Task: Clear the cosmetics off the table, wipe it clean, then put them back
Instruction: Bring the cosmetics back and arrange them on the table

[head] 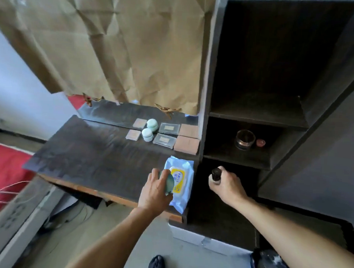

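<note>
My left hand (155, 191) grips a round teal compact (169, 182) just above a pale blue wet-wipe pack (182, 180) lying at the dark table's (93, 156) right front corner. My right hand (225, 184) holds a small dark-capped bottle (216, 174) in front of the lowest shelf opening. At the table's back right, against a mirror, stand a mint jar (147, 134), a small pink square case (133, 134), a clear flat case (164, 141) and a tan box (186, 145).
A dark shelf unit (257, 119) rises right of the table; its middle shelf holds a glass jar (245, 139) and a small red-lidded pot (260, 142). Crumpled brown paper (119, 44) covers the mirror above. A red bedspread (4, 165) lies at left, a white box (189, 236) on the floor.
</note>
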A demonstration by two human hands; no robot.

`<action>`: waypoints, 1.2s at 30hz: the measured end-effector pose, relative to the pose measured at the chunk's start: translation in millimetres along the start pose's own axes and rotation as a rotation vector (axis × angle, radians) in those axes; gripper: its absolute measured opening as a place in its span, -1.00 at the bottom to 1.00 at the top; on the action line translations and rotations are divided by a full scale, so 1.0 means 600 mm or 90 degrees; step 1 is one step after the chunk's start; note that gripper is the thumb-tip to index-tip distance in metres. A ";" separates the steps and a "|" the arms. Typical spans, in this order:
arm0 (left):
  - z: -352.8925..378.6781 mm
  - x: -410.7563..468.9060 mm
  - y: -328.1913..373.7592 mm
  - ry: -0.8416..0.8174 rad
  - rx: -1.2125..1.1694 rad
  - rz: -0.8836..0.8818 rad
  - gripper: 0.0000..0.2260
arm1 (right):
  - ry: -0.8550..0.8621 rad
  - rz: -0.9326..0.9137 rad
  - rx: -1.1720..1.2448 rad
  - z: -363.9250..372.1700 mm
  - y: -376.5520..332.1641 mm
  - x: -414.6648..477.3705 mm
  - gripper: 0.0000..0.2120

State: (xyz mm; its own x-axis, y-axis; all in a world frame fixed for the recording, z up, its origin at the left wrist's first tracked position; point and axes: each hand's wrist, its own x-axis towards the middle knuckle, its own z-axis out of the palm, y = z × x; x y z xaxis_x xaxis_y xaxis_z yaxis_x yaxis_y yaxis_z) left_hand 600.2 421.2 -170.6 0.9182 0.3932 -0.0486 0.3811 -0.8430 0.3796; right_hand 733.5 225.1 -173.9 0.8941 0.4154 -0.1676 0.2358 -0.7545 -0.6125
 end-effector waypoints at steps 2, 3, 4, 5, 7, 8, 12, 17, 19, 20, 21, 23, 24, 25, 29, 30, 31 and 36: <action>-0.029 -0.015 -0.054 0.029 0.000 -0.037 -0.49 | -0.015 -0.033 0.002 0.033 -0.051 0.009 -0.85; -0.043 -0.020 -0.081 0.044 0.001 -0.053 -0.49 | -0.026 -0.047 0.000 0.051 -0.078 0.016 -0.84; -0.056 -0.024 -0.112 0.057 0.003 -0.066 -0.50 | -0.036 -0.056 -0.005 0.072 -0.104 0.024 -0.83; -0.070 -0.027 -0.142 0.068 0.006 -0.077 -0.50 | -0.039 -0.066 -0.011 0.095 -0.131 0.032 -0.83; -0.095 -0.030 -0.208 0.081 0.013 -0.089 -0.51 | -0.022 -0.080 -0.026 0.143 -0.185 0.047 -0.85; -0.108 -0.032 -0.241 0.083 0.017 -0.094 -0.51 | -0.013 -0.081 -0.031 0.167 -0.212 0.054 -0.84; -0.157 -0.031 -0.371 0.074 0.032 -0.117 -0.50 | -0.009 -0.083 -0.039 0.269 -0.313 0.086 -0.82; -0.211 -0.004 -0.499 0.056 0.026 -0.120 -0.51 | -0.029 -0.082 -0.041 0.367 -0.425 0.128 -0.77; -0.228 0.017 -0.536 0.057 0.025 -0.120 -0.52 | -0.032 -0.091 -0.021 0.387 -0.463 0.146 -0.77; -0.234 0.031 -0.552 0.059 0.026 -0.120 -0.52 | -0.023 -0.097 -0.016 0.395 -0.479 0.156 -0.77; -0.239 0.046 -0.566 0.060 0.027 -0.120 -0.53 | -0.011 -0.105 -0.013 0.402 -0.493 0.169 -0.77; -0.244 0.082 -0.590 0.058 0.021 -0.121 -0.53 | 0.014 -0.104 -0.006 0.414 -0.517 0.202 -0.80; -0.244 0.100 -0.599 0.053 0.017 -0.125 -0.53 | 0.027 -0.098 -0.001 0.418 -0.526 0.220 -0.82; -0.243 0.118 -0.607 0.047 0.015 -0.127 -0.52 | 0.040 -0.093 0.007 0.425 -0.532 0.240 -0.84; -0.228 0.198 -0.632 0.000 0.025 -0.112 -0.53 | 0.048 -0.065 0.023 0.456 -0.548 0.322 -0.84; -0.224 0.222 -0.639 -0.015 0.030 -0.102 -0.53 | 0.051 -0.061 0.024 0.466 -0.551 0.345 -0.83; -0.220 0.248 -0.646 -0.025 0.032 -0.092 -0.52 | 0.058 -0.054 0.023 0.477 -0.551 0.370 -0.84; -0.193 0.384 -0.674 -0.076 0.059 -0.041 -0.53 | 0.074 0.019 0.027 0.533 -0.553 0.471 -0.83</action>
State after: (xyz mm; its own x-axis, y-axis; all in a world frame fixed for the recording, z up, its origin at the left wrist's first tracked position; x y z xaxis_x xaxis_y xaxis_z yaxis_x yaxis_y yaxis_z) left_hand 645.1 895.1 -228.0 0.8955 0.4061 -0.1820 0.4433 -0.8499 0.2849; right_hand 786.2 755.3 -264.9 0.9393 0.3291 -0.0972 0.1937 -0.7423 -0.6414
